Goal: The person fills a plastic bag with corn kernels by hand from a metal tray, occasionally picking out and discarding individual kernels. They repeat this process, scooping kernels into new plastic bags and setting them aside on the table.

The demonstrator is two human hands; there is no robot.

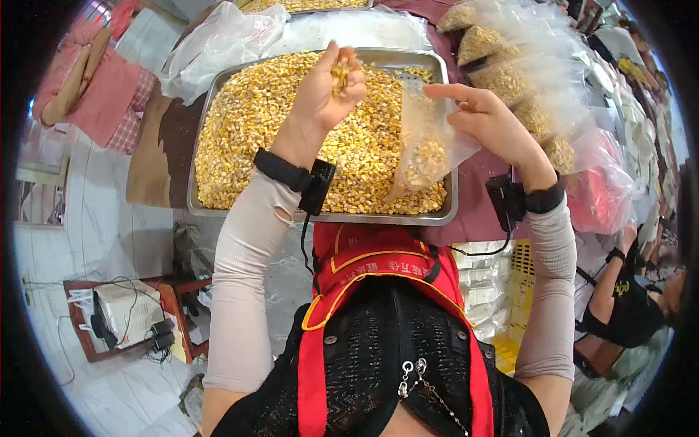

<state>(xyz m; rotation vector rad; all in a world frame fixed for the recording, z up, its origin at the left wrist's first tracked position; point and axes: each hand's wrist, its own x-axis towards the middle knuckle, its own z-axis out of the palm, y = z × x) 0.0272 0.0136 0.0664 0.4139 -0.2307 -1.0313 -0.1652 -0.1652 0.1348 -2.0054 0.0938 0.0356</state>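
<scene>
Dark maroon table [473, 211] under everything, running from 11 o'clock across to 3 o'clock. Resting squarely on it, at the centre toward 12 o'clock, a steel tray [320, 217] heaped with yellow corn kernels [255, 138]. Beyond the tray at 12 o'clock, a second tray of kernels [306, 6], only its near edge in view. Spread at 11 o'clock, touching the tray's far left corner, crumpled clear plastic sheeting [218, 44]. Piled along the table from 1 to 3 o'clock, just beside the tray's right rim, filled clear bags of kernels [510, 73], overlapping one another.
</scene>
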